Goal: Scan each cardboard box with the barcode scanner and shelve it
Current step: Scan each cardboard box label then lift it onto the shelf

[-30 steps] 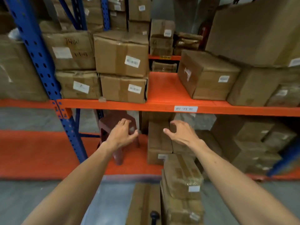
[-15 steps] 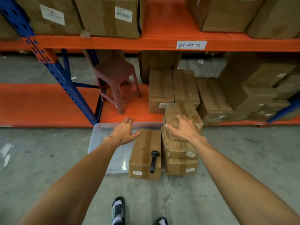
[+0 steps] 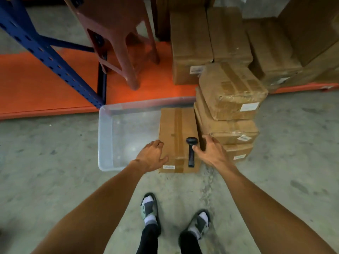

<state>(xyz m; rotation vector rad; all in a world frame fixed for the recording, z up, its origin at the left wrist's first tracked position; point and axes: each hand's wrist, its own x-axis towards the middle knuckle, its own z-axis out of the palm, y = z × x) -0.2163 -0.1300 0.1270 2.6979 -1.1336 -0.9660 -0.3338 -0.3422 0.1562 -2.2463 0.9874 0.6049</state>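
A: Three boxes [image 3: 227, 114] in the stack on the concrete floor [image 3: 55, 180], one lying flat beside them. Confirm?

B: Confirmed. Stack: top box [image 3: 232, 89] skewed on the two beneath, white label on its near face. Flat box [image 3: 178, 138] touches the stack's left side, tape seam along the top, small white label on the near edge.

A: Scanner?

B: One black barcode scanner [image 3: 191, 153], lying on the flat box near its right edge, head pointing away from the person, handle toward them.

A: Hands?

B: Left hand [image 3: 151, 157]: at the flat box's near left corner, fingers loosely curled and apart, thumb lying across the box top, holding nothing. Right hand [image 3: 211, 153]: just beside the scanner, between it and the stack. Thumb tip at the scanner's handle, fingers spread and bent over the stack's lower boxes; nothing gripped. Whether the thumb touches the handle, cannot tell.

A: Other items?

B: One clear plastic bin [image 3: 108, 142] on the floor, left of the flat box. One reddish plastic stool [image 3: 117, 33] standing on the orange bottom shelf [image 3: 36, 83]. One blue rack upright [image 3: 49, 54]. More boxes [image 3: 211, 39] on that shelf behind the stack. Two feet [image 3: 150, 209] in socks and sandals, below the hands.
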